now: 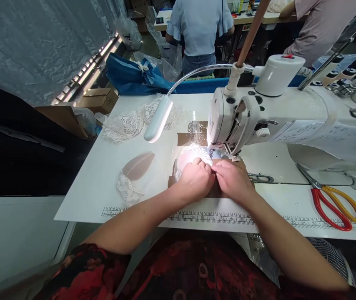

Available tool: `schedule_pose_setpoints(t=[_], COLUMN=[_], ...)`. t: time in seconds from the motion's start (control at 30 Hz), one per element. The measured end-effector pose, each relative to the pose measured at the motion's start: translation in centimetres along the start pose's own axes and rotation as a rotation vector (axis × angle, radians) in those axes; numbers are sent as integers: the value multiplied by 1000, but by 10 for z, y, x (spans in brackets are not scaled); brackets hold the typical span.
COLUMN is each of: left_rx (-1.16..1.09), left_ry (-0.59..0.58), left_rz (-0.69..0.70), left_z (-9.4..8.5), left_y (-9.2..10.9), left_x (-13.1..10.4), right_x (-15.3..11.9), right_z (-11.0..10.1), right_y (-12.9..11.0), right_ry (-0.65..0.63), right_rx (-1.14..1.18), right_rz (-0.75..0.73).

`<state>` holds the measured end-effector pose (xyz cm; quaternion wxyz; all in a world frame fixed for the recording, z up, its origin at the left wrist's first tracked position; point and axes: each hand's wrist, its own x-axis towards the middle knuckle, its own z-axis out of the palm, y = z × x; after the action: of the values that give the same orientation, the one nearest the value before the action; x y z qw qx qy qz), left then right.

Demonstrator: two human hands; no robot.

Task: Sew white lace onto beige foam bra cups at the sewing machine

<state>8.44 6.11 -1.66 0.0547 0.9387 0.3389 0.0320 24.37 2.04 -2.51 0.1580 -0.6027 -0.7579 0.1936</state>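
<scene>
White lace fabric [186,155] lies brightly lit beside the needle area of a white sewing machine [224,121]. My left hand [197,178] is closed on the near edge of the lace, its fingers curled under. Close by on the right, my right hand [230,177] pinches the lace edge just in front of the needle. The fingertips of both hands nearly meet. Brown pieces [217,189] cover the table surface under and around the hands.
A lamp [159,118] hangs over the table. More lace [123,127] lies behind it, and a beige cup with lace [139,166] at left. Scissors [331,204] rest at right by the ruler strip [209,217]. Two people are beyond the table.
</scene>
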Motion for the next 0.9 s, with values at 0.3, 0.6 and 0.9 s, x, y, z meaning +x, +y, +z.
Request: schedule_pose_setpoints(t=[0.3, 0.6, 0.9], left_rx=[-244, -241, -255], left_ry=[201, 305, 346], left_rz=[141, 293, 387], left_z=[14, 28, 34], left_y=[-40, -63, -76], left_x=[-5, 11, 18], right_x=[-1, 4, 7], right_z=[11, 18, 16], right_y=[-7, -5, -10], right_ry=[-2, 89, 28], right_rx=[-387, -395, -367], right_rz=[18, 52, 103])
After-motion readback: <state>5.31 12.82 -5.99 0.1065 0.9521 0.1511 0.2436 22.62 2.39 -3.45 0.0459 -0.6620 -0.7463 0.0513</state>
